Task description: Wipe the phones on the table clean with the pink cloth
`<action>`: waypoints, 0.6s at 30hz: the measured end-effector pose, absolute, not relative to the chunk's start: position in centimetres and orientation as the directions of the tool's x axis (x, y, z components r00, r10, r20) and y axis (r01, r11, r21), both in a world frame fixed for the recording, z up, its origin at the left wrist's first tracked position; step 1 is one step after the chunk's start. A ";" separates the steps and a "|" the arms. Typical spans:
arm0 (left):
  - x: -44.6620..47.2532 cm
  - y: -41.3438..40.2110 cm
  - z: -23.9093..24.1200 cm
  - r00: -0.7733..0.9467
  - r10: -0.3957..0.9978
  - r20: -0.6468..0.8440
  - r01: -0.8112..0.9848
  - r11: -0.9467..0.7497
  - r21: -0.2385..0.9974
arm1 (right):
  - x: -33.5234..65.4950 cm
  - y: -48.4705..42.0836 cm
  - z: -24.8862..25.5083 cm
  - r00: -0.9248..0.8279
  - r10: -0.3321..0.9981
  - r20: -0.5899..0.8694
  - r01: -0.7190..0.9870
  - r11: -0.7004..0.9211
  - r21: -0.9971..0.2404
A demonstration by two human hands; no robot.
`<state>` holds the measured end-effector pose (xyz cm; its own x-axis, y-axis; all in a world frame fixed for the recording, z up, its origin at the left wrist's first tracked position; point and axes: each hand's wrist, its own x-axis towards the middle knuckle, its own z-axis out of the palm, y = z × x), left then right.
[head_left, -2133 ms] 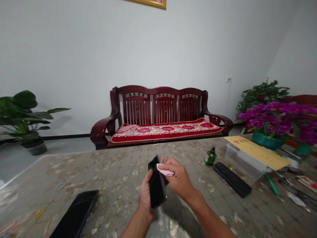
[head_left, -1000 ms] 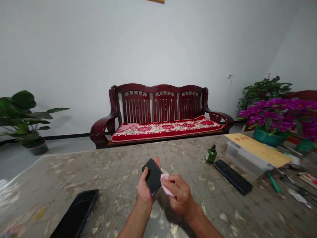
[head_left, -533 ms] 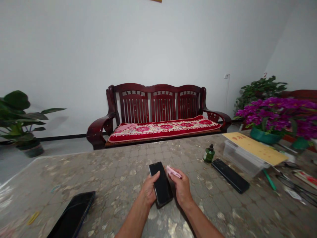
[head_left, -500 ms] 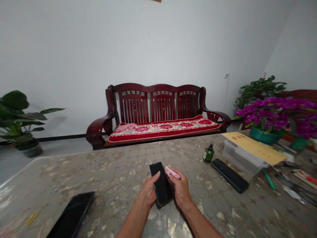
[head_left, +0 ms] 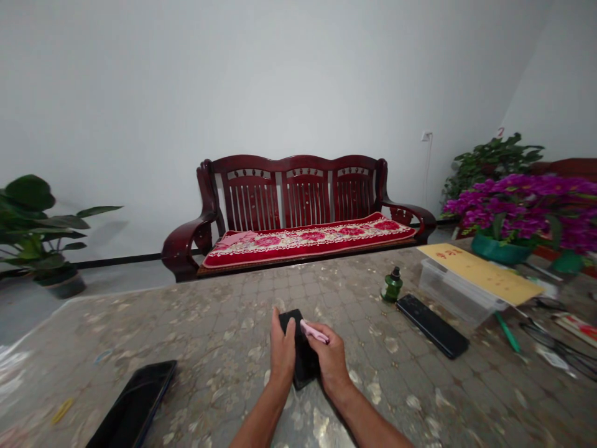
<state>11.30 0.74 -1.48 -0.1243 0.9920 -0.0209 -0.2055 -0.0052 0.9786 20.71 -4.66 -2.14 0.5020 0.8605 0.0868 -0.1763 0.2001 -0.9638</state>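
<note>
A black smartphone is held above the table at the bottom middle of the view. My left hand grips its left side, with the thumb lying over the upper part of the screen. Pinched in my right hand is a folded pink cloth, which rests on the right part of the phone's screen. My right fingers partly hide the phone's right edge. The underside of the phone and the fingers beneath it cannot be seen.
Another phone lies at the lower left by a yellow band. To the right are a green bottle, a black phone, a clear plastic box under a yellow envelope, a green pen and cables.
My right hand has brought the pink cloth left, from beside the phone onto its screen. My left hand has slid up along the phone's left side.
</note>
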 end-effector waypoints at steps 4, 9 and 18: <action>11.6 1.1 -2.1 -0.092 0.994 0.058 -0.096 -0.067 0.993 | 20.7 -4.6 -2.2 0.507 0.857 0.096 -0.140 0.192 -0.971; 11.8 1.3 -2.3 0.033 0.996 0.087 0.133 -0.091 0.987 | 20.5 -4.3 -2.5 0.519 0.846 0.124 -0.108 0.209 -0.972; 12.1 1.5 -1.9 0.126 0.989 0.081 -0.020 -0.079 0.997 | 20.6 -4.1 -2.8 0.512 0.856 0.066 -0.204 0.196 -0.959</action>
